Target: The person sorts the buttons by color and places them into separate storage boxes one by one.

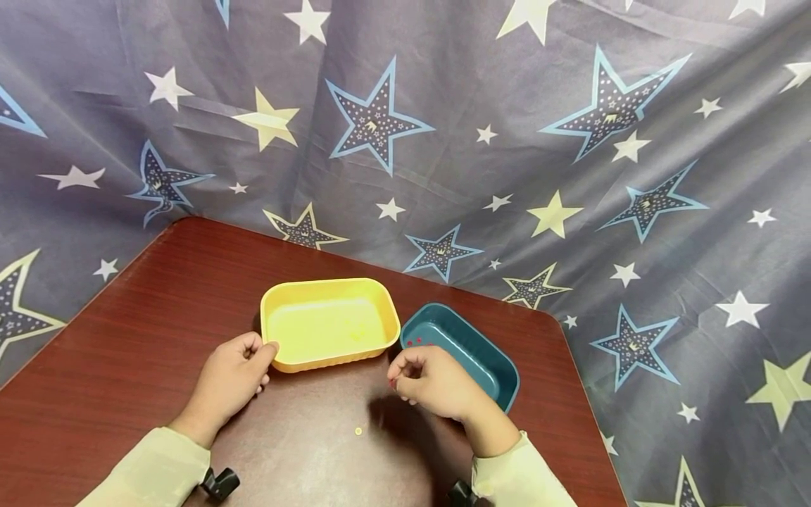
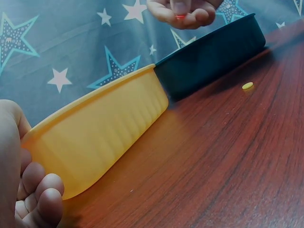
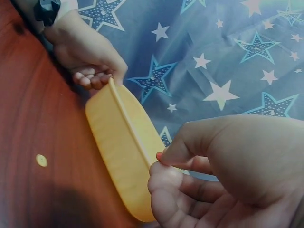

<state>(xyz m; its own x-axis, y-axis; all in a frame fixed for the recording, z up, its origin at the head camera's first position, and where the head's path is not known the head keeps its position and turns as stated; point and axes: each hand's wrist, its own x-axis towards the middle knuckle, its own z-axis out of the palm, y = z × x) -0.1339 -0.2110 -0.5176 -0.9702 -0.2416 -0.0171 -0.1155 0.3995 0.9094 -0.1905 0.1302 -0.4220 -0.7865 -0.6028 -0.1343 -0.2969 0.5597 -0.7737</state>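
My left hand [image 1: 229, 379] grips the near left corner of a yellow plastic tray [image 1: 336, 360], thumb over the rim and fingers curled beneath it outside. Between thumb and forefinger, my right hand [image 1: 443, 386] pinches a small red button [image 3: 159, 156], held above table height beside the near left end of a dark teal tray [image 1: 484, 350]. Red buttons [image 1: 410, 343] lie inside that tray; my right hand hides part of it. One small yellow button [image 1: 358, 431] lies flat on the table between my hands. Faint yellow shapes show on the yellow tray's floor.
Both trays stand side by side, nearly touching, on a reddish-brown wooden table [image 1: 190, 282]. A grey star-patterned cloth [image 1: 443, 190] hangs behind the table and along its sides. Black wrist mounts [image 1: 220, 484] sit at both sleeves.
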